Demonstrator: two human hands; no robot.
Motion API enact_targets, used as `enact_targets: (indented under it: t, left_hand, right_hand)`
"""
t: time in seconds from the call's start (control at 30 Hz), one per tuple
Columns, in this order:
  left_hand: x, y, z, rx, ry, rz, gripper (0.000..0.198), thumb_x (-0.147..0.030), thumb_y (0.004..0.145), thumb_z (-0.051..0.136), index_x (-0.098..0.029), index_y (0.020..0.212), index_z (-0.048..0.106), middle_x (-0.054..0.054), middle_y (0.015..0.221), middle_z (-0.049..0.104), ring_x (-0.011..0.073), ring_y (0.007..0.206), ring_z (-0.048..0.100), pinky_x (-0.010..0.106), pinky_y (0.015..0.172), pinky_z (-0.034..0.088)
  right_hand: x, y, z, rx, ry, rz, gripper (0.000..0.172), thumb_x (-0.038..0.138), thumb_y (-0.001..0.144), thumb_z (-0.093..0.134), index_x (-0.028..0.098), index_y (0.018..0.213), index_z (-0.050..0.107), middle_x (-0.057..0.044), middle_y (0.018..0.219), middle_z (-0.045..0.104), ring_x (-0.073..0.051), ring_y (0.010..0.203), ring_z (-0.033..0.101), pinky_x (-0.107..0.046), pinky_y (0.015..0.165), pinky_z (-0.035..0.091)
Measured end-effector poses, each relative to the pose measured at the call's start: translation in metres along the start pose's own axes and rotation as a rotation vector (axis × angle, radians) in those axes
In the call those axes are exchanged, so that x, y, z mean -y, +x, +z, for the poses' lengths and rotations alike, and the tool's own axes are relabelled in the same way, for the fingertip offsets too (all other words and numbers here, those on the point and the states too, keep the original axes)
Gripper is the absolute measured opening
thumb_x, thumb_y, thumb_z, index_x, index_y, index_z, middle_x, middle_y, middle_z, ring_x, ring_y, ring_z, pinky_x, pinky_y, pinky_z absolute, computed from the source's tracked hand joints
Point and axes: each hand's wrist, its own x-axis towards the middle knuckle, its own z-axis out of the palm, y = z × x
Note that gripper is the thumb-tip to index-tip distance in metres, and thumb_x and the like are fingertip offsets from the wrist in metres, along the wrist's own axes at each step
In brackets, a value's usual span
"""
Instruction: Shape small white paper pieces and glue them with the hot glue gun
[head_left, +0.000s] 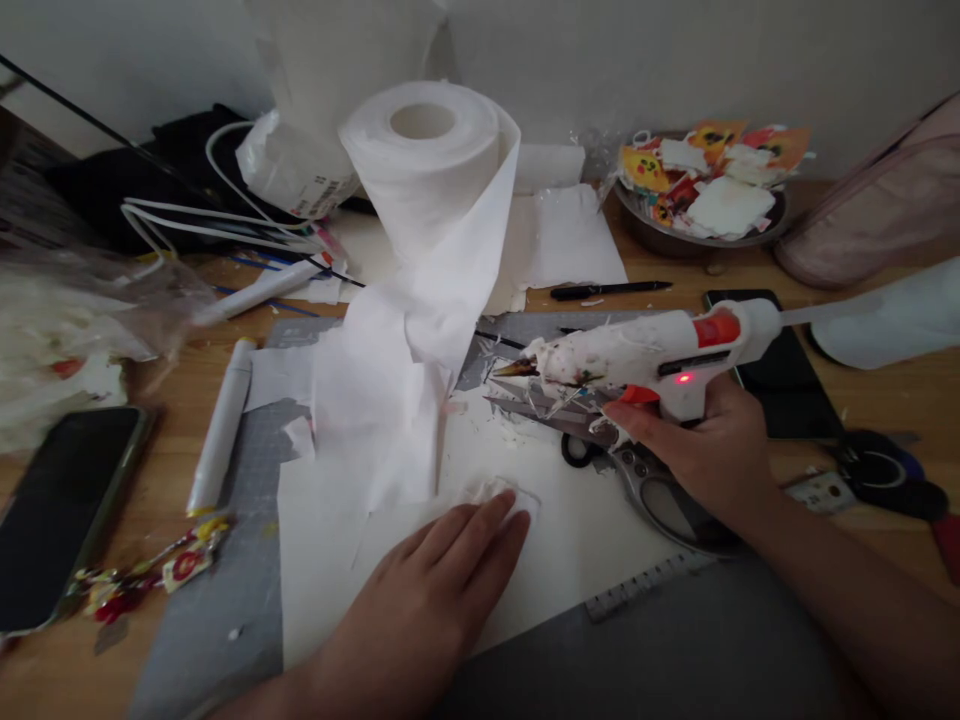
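Note:
My right hand (697,450) grips a white and orange hot glue gun (622,350), a finger on its orange trigger. A red light glows on the gun, and its nozzle is coated with dried glue and scraps. Below it lie scissors (660,500), partly covered by that hand. My left hand (450,570) is closed over a small white crumpled piece (491,490), perhaps tissue, pressing it on a white sheet (555,570). The fingers hide much of the piece. Just beyond, loose paper (382,400) trails from a large white roll (420,170).
A grey cutting mat (202,600) lies under the sheet, with a clear ruler (637,590) on it. Phones lie at left (67,510) and right (795,380). Behind are a black pen (611,290), a metal bowl (697,238) of packets and a pink case (877,200).

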Motion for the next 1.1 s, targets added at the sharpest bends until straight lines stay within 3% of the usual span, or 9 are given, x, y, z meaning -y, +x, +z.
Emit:
enact_targets:
  t: [0.27, 1.1]
  left_hand:
    - [-0.0001, -0.0011, 0.0001, 0.035, -0.015, -0.007, 0.055, -0.001, 0.077, 0.038, -0.013, 0.131, 0.039, 0.009, 0.131, 0.052, 0.0217, 0.107, 0.054, 0.033, 0.084, 0.052]
    - [-0.0034, 0.0012, -0.0019, -0.021, -0.01, 0.004, 0.051, -0.002, 0.078, 0.038, -0.01, 0.127, 0.043, 0.011, 0.129, 0.055, 0.022, 0.108, 0.054, 0.033, 0.086, 0.049]
  right_hand:
    - [0.0008, -0.0009, 0.0003, 0.002, 0.016, 0.018, 0.034, 0.046, 0.056, 0.071, 0.022, 0.051, 0.047, 0.002, 0.045, 0.054, -0.017, 0.044, 0.054, -0.027, 0.039, 0.041]
    - [0.0022, -0.0007, 0.0007, 0.0, 0.021, 0.012, 0.033, 0.046, 0.056, 0.07, 0.022, 0.051, 0.047, 0.003, 0.044, 0.052, -0.016, 0.043, 0.051, -0.027, 0.039, 0.039]
